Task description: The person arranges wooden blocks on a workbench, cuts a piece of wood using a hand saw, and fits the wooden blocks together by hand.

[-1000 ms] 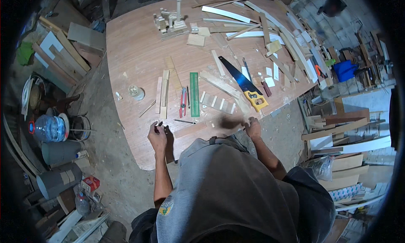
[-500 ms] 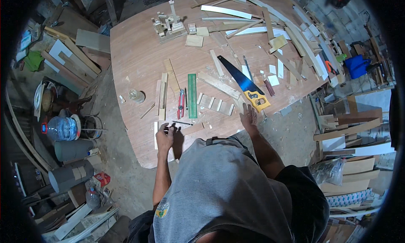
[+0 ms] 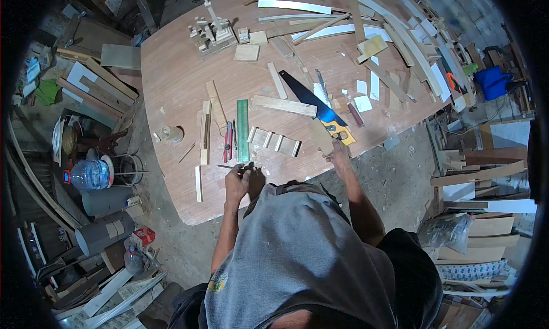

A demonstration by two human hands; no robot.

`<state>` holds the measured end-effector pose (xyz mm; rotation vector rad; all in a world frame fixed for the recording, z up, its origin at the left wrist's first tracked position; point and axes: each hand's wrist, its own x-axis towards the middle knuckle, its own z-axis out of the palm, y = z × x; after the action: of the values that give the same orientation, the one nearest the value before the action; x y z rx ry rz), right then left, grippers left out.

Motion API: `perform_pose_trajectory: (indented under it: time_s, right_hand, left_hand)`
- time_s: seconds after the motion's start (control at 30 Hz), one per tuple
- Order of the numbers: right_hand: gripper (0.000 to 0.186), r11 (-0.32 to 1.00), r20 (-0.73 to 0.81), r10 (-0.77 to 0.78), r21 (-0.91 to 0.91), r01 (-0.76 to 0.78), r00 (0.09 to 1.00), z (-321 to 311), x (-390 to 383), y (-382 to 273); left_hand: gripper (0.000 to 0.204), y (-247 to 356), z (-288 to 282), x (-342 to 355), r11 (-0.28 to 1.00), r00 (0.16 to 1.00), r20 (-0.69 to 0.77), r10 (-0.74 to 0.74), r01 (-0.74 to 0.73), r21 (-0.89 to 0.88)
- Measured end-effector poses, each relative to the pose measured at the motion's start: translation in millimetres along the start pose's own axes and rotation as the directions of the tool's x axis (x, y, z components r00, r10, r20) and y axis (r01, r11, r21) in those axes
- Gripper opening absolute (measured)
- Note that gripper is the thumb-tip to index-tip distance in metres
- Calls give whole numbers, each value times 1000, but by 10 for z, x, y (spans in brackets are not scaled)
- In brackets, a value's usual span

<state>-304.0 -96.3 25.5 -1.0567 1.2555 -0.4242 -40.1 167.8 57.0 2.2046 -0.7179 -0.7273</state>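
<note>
My left hand (image 3: pixel 237 181) is closed at the table's near edge (image 3: pixel 200 212), around a small dark object I cannot make out, beside a dark pencil (image 3: pixel 226 166) and the green ruler (image 3: pixel 242 129). My right hand (image 3: pixel 340 160) grips the lower end of a thin wooden board (image 3: pixel 322 136), next to the handsaw (image 3: pixel 314 106) with its yellow handle. A long light batten (image 3: pixel 283 105) lies above. Between my hands is a slatted wood piece (image 3: pixel 274 140); left of the ruler are red pliers or a similar tool (image 3: pixel 227 143).
A small wooden model (image 3: pixel 214 34) stands at the far left of the table. Boards and strips (image 3: pixel 412 54) pile along the far right. A jar (image 3: pixel 170 133) sits at left. Water bottles (image 3: pixel 91 172), cylinders and stacked offcuts (image 3: pixel 480 174) surround the table on the floor.
My left hand has moved right toward the ruler, leaving a light strip visible at left. My right hand has moved onto the thin board, which has shifted away from the long batten.
</note>
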Motion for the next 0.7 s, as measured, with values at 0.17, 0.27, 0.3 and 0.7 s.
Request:
perform_pose_trajectory:
  time_s: [0.17, 0.27, 0.3, 0.7]
  right_hand:
    - [43, 978, 186, 12, 204, -50, 982, -258, -109, -213]
    - [40, 997, 254, -79, 37, 72, 964, -292, -123, -273]
    - [40, 997, 264, -75, 37, 68, 962, -291, -105, -244]
    - [39, 854, 173, -311, -381, 355, 935, 72, 223, 46]
  left_hand:
    - [35, 159, 79, 279, 996, 997, -45, 58, -55, 71]
    - [35, 106, 132, 477, 991, 994, -87, 74, -63, 117]
    - [35, 120, 135, 525, 985, 992, -100, 74, -57, 164]
    - [33, 1, 181, 921, 975, 987, -144, 71, -38, 219]
